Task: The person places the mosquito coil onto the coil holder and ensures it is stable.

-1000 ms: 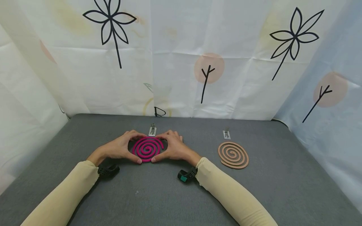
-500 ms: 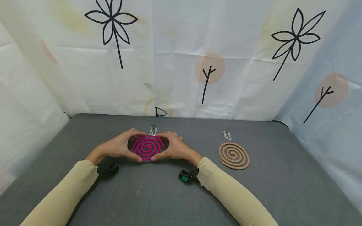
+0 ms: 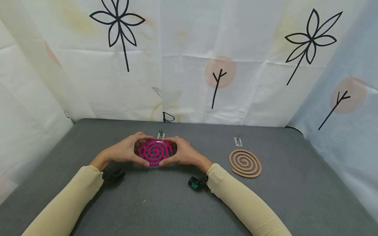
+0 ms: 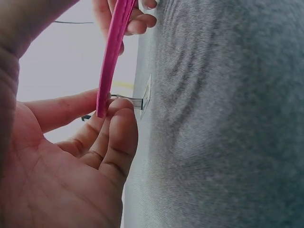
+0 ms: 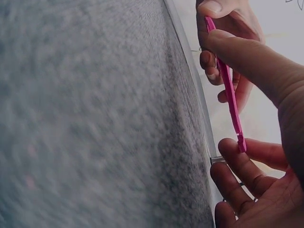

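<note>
A pink mosquito coil [image 3: 154,151] is raised off the grey table between both hands. On its left side, my left hand [image 3: 124,151] pinches the rim with thumb and fingers. My right hand [image 3: 184,153] pinches the opposite side the same way. From the left wrist view the coil [image 4: 112,54] appears edge-on, apart from the table, with its shadow on the cloth. A thin strip of coil [image 5: 229,92] crosses the right wrist view between fingers. Just behind it stands a small metal coil stand [image 3: 160,135], partly covered by the coil.
On the right of the grey table [image 3: 165,203] lies a brown mosquito coil [image 3: 243,160]. A second metal stand [image 3: 238,142] sits behind it. A patterned white curtain [image 3: 183,65] hangs along the table's back edge, with more cloth on both sides.
Both hands have lifted the pink coil up off the table and slightly toward the back, so it now overlaps the stand. The brown coil stays in place.
</note>
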{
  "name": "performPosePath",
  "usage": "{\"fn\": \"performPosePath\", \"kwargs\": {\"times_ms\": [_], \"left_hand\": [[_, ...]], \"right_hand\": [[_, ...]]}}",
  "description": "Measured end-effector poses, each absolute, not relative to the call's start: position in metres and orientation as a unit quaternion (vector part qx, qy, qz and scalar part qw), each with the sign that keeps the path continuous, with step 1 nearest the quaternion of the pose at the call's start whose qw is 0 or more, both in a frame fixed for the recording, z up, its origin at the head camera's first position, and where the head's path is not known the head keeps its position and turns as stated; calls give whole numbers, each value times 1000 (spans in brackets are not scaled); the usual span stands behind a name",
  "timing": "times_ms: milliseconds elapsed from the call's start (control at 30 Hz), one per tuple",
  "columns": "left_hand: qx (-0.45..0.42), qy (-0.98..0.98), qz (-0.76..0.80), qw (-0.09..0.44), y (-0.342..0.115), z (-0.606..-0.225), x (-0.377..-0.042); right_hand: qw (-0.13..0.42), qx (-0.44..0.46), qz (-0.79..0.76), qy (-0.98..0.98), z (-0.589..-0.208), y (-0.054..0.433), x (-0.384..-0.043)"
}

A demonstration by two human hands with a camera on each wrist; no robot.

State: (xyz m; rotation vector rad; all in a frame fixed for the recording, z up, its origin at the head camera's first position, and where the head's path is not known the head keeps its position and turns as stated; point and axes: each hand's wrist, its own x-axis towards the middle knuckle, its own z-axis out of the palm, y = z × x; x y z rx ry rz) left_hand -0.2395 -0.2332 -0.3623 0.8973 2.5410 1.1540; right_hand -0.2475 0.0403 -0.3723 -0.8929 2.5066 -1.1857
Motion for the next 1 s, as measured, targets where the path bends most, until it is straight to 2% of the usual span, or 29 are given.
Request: {"fn": "performPosePath", "kwargs": {"times_ms": [533, 1000], "left_hand": [[289, 867, 394, 99, -229, -355, -254], [271, 865, 405, 118, -226, -345, -272]], "right_hand": [[118, -310, -412, 848, -363, 41, -265], [131, -305, -422, 844, -353, 42, -285]]}}
